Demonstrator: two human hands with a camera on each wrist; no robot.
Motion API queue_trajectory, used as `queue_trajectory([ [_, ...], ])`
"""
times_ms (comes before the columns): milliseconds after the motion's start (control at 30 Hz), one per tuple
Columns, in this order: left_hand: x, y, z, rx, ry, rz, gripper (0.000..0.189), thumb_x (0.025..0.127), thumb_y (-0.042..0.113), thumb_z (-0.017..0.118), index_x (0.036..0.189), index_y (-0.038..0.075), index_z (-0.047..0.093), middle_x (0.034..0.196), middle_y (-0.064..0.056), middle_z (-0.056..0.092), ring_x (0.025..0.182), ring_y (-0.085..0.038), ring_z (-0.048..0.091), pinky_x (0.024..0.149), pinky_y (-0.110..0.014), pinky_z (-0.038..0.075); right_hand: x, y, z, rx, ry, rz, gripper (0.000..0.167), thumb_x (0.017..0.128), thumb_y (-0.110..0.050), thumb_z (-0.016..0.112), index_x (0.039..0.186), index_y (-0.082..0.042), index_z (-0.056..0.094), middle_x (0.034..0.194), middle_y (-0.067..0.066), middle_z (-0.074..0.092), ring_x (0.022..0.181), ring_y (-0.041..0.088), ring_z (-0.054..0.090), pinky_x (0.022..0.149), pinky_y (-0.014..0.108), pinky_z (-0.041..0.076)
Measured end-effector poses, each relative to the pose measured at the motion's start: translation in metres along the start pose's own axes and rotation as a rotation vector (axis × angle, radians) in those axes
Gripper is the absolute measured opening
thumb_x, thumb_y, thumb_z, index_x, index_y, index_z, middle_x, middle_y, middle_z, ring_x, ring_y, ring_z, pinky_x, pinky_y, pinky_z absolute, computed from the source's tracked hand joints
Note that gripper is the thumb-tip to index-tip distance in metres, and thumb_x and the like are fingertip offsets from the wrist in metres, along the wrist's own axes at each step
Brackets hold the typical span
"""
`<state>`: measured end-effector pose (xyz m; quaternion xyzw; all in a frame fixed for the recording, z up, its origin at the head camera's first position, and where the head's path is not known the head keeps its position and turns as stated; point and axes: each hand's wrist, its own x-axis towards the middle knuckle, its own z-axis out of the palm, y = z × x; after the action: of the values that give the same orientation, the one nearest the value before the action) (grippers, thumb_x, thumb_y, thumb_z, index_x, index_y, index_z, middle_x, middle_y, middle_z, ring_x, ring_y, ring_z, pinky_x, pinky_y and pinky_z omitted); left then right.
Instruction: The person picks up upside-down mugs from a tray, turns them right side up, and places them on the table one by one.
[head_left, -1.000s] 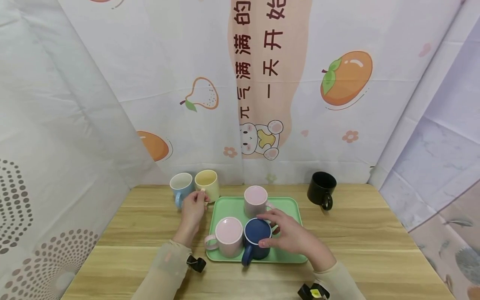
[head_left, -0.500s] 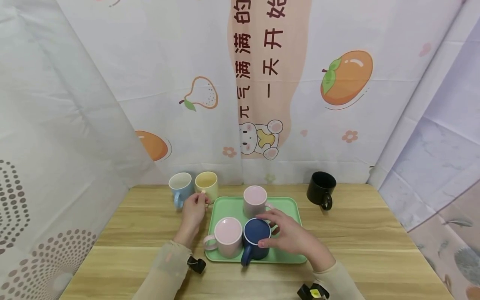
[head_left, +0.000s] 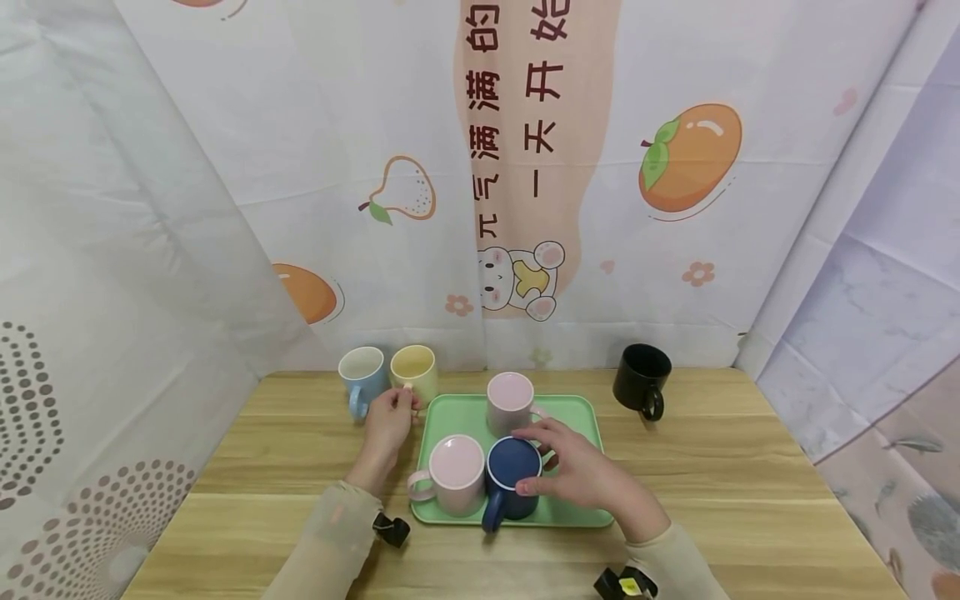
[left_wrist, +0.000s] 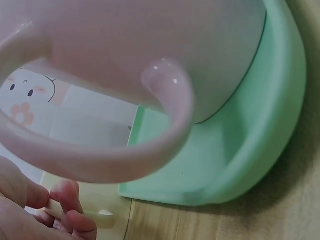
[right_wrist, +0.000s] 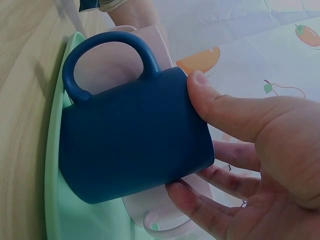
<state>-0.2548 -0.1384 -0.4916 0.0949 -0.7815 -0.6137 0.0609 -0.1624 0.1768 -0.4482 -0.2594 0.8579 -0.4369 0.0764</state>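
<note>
In the head view my left hand (head_left: 386, 423) pinches the handle of a yellow mug (head_left: 424, 385) at the back left of the table. The fingers on that handle also show in the left wrist view, behind a pink mug's large handle (left_wrist: 100, 162). My right hand (head_left: 576, 468) grips a dark blue mug (head_left: 513, 467) near its rim, thumb on one side and fingers on the other. This mug stands upright on a green tray (head_left: 576, 507), its handle toward the front. Left of it is a pink mug (head_left: 457, 479); behind it, another pink mug (head_left: 510, 404).
A light blue mug (head_left: 366, 381) stands left of the yellow one, very close to it. At the back right is a black mug (head_left: 641, 379), off the tray. A printed curtain (head_left: 360, 100) hangs behind the wooden table (head_left: 720, 483).
The yellow mug in my left hand has come down slightly beside the light blue mug. My right hand and the dark blue mug have stayed in place.
</note>
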Motion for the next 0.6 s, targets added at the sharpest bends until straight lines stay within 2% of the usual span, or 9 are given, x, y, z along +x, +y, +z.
queue_trajectory([
  [167, 0.0000, -0.0003, 0.0006, -0.002, -0.002, -0.001, 0.032, 0.116, 0.016, 0.051, 0.106, -0.007, 0.070, 0.099, -0.017, 0.072, 0.077, -0.021, 0.066, 0.070, -0.028, 0.058, -0.0002, 0.0009, -0.0004, -0.002, 0.000, -0.001, 0.068, 0.089, -0.023, 0.094, 0.146, -0.002, 0.065, 0.141, 0.018, 0.059, 0.108, 0.024, 0.064, 0.087, 0.038, 0.063],
  [600, -0.0003, 0.0001, -0.0011, 0.018, -0.008, -0.003, 0.032, 0.116, 0.018, 0.051, 0.104, -0.005, 0.070, 0.097, -0.014, 0.071, 0.078, -0.023, 0.065, 0.070, -0.028, 0.056, 0.0004, -0.0005, -0.0008, 0.006, -0.010, 0.025, 0.068, 0.089, -0.024, 0.094, 0.147, -0.003, 0.064, 0.149, 0.023, 0.055, 0.108, 0.024, 0.062, 0.089, 0.052, 0.063],
])
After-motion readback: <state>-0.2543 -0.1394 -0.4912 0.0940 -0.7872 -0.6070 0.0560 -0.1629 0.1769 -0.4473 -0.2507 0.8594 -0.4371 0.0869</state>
